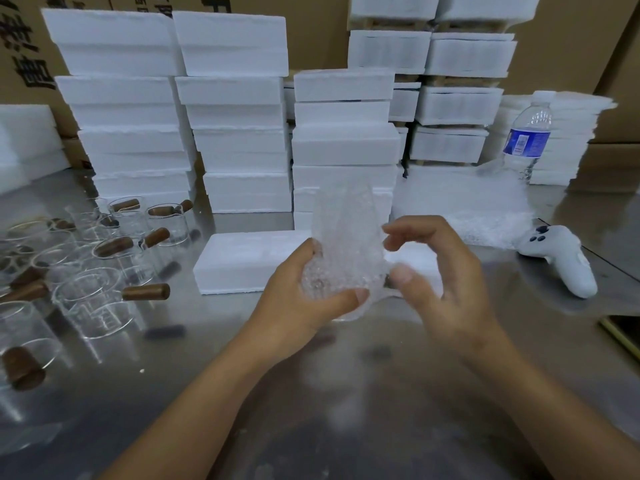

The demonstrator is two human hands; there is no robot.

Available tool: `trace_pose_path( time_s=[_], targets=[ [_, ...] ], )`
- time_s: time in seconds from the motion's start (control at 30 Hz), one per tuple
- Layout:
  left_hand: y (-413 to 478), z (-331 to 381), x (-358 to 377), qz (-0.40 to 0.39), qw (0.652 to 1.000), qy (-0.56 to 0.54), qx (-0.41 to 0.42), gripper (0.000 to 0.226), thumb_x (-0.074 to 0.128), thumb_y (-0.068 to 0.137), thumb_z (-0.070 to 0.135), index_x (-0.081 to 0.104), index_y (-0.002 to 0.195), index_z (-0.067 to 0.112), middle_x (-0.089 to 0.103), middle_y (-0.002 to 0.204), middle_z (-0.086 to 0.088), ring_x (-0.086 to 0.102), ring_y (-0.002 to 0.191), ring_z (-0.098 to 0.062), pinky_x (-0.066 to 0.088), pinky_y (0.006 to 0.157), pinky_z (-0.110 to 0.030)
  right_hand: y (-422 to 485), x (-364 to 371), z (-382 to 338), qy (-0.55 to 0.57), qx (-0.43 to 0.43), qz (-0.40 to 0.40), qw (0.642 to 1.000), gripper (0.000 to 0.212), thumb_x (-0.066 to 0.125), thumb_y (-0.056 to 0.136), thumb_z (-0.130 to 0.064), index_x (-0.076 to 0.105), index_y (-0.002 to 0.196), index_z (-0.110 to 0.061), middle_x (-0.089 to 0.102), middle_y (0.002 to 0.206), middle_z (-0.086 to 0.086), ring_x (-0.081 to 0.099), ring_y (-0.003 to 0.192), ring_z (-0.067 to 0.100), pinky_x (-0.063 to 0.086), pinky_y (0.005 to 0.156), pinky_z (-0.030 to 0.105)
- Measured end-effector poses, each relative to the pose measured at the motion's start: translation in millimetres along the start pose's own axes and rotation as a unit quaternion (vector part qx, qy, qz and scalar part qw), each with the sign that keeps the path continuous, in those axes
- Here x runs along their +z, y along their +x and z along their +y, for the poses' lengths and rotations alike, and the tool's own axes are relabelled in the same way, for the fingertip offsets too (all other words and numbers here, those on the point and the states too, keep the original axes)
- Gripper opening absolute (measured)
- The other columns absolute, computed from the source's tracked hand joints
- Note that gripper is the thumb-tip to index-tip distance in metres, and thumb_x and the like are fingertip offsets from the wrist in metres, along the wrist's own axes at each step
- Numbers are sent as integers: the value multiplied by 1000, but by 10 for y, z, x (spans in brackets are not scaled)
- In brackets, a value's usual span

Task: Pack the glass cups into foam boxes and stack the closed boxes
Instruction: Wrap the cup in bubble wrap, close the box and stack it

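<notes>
**Wrapping a cup, box waiting behind**

The step in hand looks like the wrapping that comes before boxing. The left hand is curled under and around a crumpled bundle of bubble wrap, thumb pressed across its lower front, with the loose top of the sheet standing up above the fingers. The bundle is too cloudy to show its contents plainly; judging by its shape and the task, a cup sits inside.

The right hand is just beside the bundle with its fingers arched over in a loose curve. Its thumb lies at the wrap's right edge, but whether it is pinching the sheet or only touching it cannot be told.

The rest of the glass cups, each with a brown wooden handle, stand crowded on the left of the steel worktop, well apart from the hands. A single foam box lies flat directly behind the bundle, and whether it is open or lidded is unclear from this angle. Stacks of foam boxes rise behind it, and a pile of spare wrap lies to the right.

The next move probably calls for folding the upright flap down over the bundle — snugly, so nothing springs open — then carrying it the short way back to the box.
</notes>
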State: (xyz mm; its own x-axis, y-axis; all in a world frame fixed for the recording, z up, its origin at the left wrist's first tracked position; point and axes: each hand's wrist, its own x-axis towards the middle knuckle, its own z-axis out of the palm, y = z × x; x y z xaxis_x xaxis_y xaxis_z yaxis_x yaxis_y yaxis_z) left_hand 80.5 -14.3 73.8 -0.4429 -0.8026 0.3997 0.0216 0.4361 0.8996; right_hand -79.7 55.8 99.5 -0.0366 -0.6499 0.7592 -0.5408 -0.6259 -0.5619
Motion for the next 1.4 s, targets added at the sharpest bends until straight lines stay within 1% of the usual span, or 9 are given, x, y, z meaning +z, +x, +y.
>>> trace_pose_path(
  time_s=[0.3, 0.5, 0.6, 0.7, 0.8, 0.87, 1.0, 1.3, 1.4],
  targets=[
    [-86, 47, 63, -43, 994, 97, 37, 70, 82, 62, 40, 37, 114, 49, 50, 111, 32, 57, 103, 5, 54, 76, -20, -5, 110, 71, -19, 121, 56, 991, 14, 69, 79, -21, 63, 72, -31, 61, 78, -17, 58, 79, 0, 37, 74, 5],
    [-108, 45, 87, -49, 990, 95, 90, 90, 84, 64, 31, 22, 120, 61, 37, 116, 38, 50, 109, 6, 51, 78, -13, -7, 109, 61, -1, 173, -55, 983, 21, 67, 81, -27, 69, 64, -40, 45, 110, -24, 48, 106, -3, 40, 77, 9],
    [-93, 19, 82, -30, 991, 87, 101, 85, 85, 63, 28, 29, 120, 57, 40, 120, 30, 54, 110, -1, 53, 80, -17, -10, 96, 48, 4, 178, -124, 976, 28, 46, 83, -39, 71, 76, -27, 40, 124, -32, 42, 120, 1, 38, 92, 25],
    [-97, -5, 81, -30, 988, 110, 105, 78, 84, 62, 30, 36, 119, 52, 46, 121, 17, 56, 108, -10, 54, 83, -26, -31, 105, 46, -2, 183, -159, 970, 29, 35, 79, -45, 56, 98, -51, 40, 115, -43, 39, 116, -9, 35, 94, 26],
    [-92, 1, 101, -19, 984, 137, 111, 69, 83, 61, 33, 42, 114, 50, 49, 118, 12, 56, 107, -5, 51, 82, -19, -35, 119, 67, -33, 165, -154, 974, 27, 40, 84, -36, 67, 84, -29, 40, 111, -46, 44, 112, -3, 39, 92, 27],
    [-71, 9, 88, 5, 981, 159, 113, 62, 82, 60, 35, 44, 105, 57, 49, 111, 15, 54, 103, 0, 45, 78, -10, -10, 127, 46, -42, 156, -100, 982, 22, 49, 81, -36, 64, 64, -34, 46, 115, -32, 49, 107, -2, 41, 83, 15],
    [-67, 17, 39, 9, 972, 202, 115, 46, 80, 58, 40, 49, 90, 51, 47, 106, 19, 48, 100, 8, 35, 78, -1, 56, 39, 34, 4, 130, 40, 991, 9, 55, 80, -30, 62, 84, -34, 61, 101, -15, 55, 98, -4, 39, 76, 2],
    [-63, 21, 45, -10, 993, 99, 62, 73, 85, 59, 32, 35, 108, 54, 50, 112, 24, 61, 95, -2, 54, 73, -19, 0, 102, 44, -14, 101, -56, 993, 9, 62, 82, -37, 69, 77, -39, 66, 89, -22, 56, 101, 0, 40, 83, 8],
    [-59, 22, 43, -12, 994, 89, 55, 80, 83, 57, 34, 31, 113, 58, 50, 117, 18, 61, 98, -5, 55, 75, -21, -35, 102, 80, -80, 46, -139, 986, 48, 37, 90, -58, 71, 85, -24, 59, 101, -26, 41, 115, -3, 30, 97, 16]
  ],
)
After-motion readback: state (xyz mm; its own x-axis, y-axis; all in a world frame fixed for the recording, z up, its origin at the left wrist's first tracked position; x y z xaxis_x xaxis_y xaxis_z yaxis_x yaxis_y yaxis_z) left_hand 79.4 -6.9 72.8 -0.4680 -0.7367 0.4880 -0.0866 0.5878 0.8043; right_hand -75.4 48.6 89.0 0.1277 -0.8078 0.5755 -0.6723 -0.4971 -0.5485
